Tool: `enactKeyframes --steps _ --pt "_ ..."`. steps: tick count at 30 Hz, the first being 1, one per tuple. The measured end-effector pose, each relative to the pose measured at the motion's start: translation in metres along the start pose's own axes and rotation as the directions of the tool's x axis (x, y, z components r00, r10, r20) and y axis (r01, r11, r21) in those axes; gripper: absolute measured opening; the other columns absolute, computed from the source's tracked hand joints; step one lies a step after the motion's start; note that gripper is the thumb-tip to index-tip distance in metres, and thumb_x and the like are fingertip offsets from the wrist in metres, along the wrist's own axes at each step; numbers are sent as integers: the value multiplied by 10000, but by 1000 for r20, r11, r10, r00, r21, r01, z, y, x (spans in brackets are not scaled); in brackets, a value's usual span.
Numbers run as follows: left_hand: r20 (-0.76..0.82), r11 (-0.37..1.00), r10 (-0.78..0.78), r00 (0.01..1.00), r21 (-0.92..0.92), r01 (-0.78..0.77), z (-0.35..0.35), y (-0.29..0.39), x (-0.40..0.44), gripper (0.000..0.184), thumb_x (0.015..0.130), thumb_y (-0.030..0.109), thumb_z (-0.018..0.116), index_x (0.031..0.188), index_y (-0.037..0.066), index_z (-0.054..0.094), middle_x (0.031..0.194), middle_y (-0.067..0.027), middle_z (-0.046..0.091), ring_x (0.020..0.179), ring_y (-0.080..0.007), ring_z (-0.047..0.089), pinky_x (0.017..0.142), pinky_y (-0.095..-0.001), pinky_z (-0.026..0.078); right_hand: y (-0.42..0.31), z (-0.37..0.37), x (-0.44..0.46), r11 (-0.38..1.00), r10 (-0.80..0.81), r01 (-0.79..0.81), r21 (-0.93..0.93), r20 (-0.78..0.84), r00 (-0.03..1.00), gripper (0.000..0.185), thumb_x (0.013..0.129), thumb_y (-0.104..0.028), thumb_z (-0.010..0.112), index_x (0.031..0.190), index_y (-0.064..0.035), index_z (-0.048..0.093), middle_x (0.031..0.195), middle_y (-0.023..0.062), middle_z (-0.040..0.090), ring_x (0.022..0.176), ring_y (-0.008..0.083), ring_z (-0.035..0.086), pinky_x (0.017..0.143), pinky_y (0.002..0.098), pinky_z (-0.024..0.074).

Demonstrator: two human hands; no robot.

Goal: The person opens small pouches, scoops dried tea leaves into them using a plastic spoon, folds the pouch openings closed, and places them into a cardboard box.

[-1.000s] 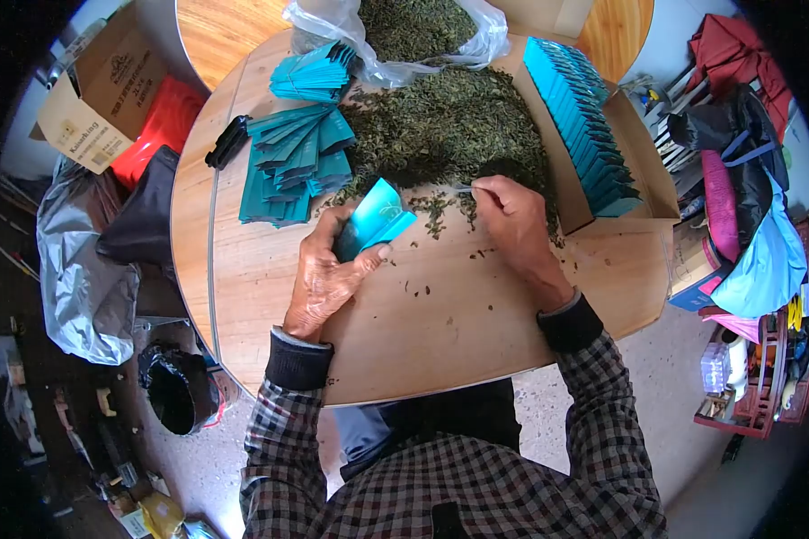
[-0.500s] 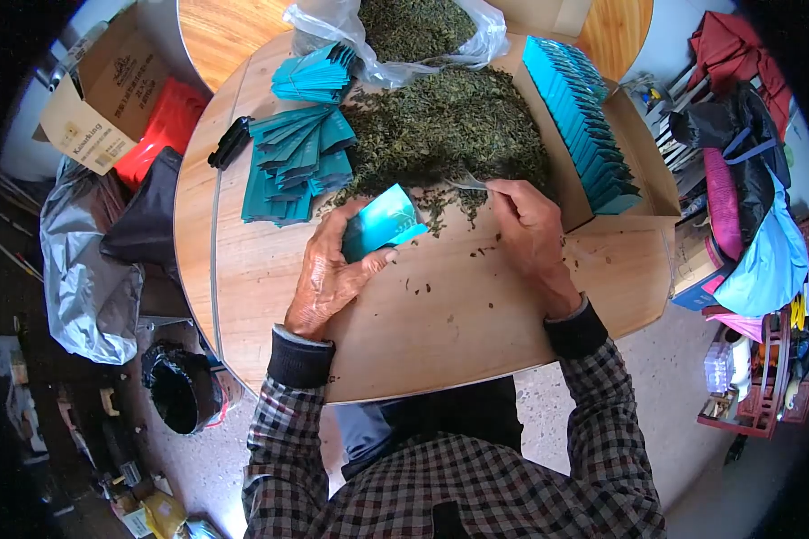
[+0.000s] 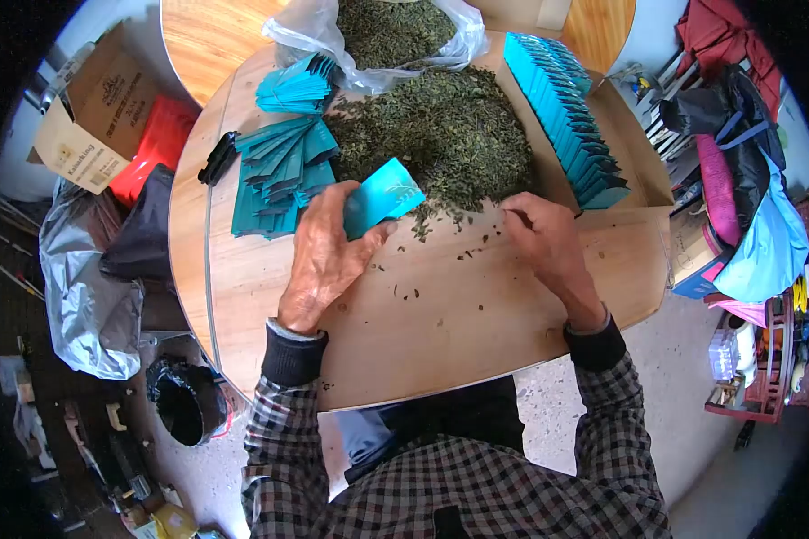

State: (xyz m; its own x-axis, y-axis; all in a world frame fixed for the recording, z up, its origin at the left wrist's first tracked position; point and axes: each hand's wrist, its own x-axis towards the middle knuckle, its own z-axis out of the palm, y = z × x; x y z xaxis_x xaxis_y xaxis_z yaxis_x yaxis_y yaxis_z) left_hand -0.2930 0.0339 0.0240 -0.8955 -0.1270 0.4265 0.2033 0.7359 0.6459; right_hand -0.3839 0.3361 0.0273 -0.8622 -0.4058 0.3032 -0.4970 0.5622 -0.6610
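A teal packet [image 3: 385,196] is held between the thumb and fingers of my left hand [image 3: 325,256], at the near edge of the heap of dried leaves [image 3: 458,135]. My right hand [image 3: 550,247] is closed in a pinch at the heap's near right edge; whatever its fingertips hold is too small to name. Left of the heap lie a fanned pile of teal packets [image 3: 283,171] and a smaller bundle [image 3: 297,85]. Rows of teal packets [image 3: 566,121] stand in a cardboard box [image 3: 638,162] on the right.
A clear plastic bag [image 3: 283,31] of leaves lies at the back of the wooden table [image 3: 422,350]. A black object [image 3: 217,158] is near the left edge. On the floor stands a black-lined bin [image 3: 185,400]; a carton [image 3: 90,126] is at upper left.
The view has shifted slightly. My left hand has brought the packet up against the leaves. My right hand has moved right, and the thin clear tool seen at its fingertips no longer shows.
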Motion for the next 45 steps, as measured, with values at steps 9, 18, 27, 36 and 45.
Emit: enactKeyframes --steps 9,18,27,36,45 --pt "29 984 16 999 -179 -11 17 -14 -15 633 793 220 900 1312 -4 614 1106 -227 689 967 -393 688 797 -460 561 14 38 23 973 -231 220 -75 -199 952 136 986 -49 667 1085 20 731 982 179 749 823 271 728 749 348 558" --pt "48 994 7 999 -112 -1 16 -9 -15 643 789 223 902 1306 0 592 1106 -237 688 970 -410 687 810 -471 561 7 26 8 977 -212 210 -32 -227 951 144 961 -16 694 1102 -15 727 996 185 733 891 358 736 776 392 582" --pt "106 976 -87 991 -188 106 14 -3 -14 635 783 212 904 1288 -23 599 1090 -231 700 951 -383 695 806 -458 553 0 15 -8 984 -171 177 -2 -263 949 151 983 -12 713 1131 -25 742 965 112 750 776 153 676 696 284 537" --pt "71 986 20 997 -165 -8 18 -8 -14 614 797 191 898 1284 -25 592 1053 -242 720 933 -373 722 799 -438 568 -21 15 -18 964 -259 265 8 -196 946 170 971 8 697 1134 -17 736 1023 122 759 834 199 714 739 312 562" --pt "232 969 -96 968 -200 144 8 0 -11 730 867 427 876 1318 -61 575 1151 -252 731 1093 -349 727 939 -427 550 -22 24 -18 951 -305 309 11 -134 943 187 948 32 687 1127 -15 718 1045 154 749 899 281 743 775 347 580"
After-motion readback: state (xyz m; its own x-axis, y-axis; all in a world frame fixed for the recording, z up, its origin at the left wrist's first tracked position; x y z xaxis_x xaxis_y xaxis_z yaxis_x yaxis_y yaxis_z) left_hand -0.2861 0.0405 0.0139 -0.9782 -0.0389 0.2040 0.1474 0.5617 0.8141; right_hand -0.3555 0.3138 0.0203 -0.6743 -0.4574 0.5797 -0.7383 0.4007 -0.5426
